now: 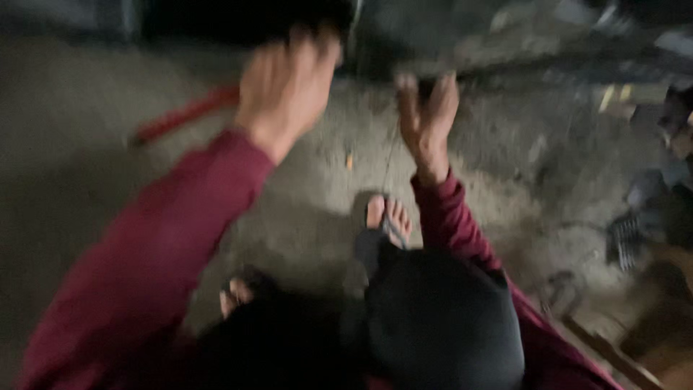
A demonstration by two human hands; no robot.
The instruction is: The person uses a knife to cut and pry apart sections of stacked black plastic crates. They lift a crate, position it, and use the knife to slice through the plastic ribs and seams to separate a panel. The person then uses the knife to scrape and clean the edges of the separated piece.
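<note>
Your left hand [285,87] blurs near the red bar [184,114], grip impossible to tell, right hand [427,119] half-open pinching a thin wire [390,155] above your sandalled foot [388,220] — risky, it could slip.

Frame badly blurred. Bare dirt ground [94,144] lay open to the left of my left hand [285,83], with only a red bar [184,114] lying across it near the wrist. Between my left hand and my right hand [426,119] ran a clear gap above the ground. Past the fingertips a dark mass [238,18] closed the way. To the right, scattered clutter [642,217] crowded the ground. Below, my knees and sandalled foot [388,220] blocked the near side.
</note>
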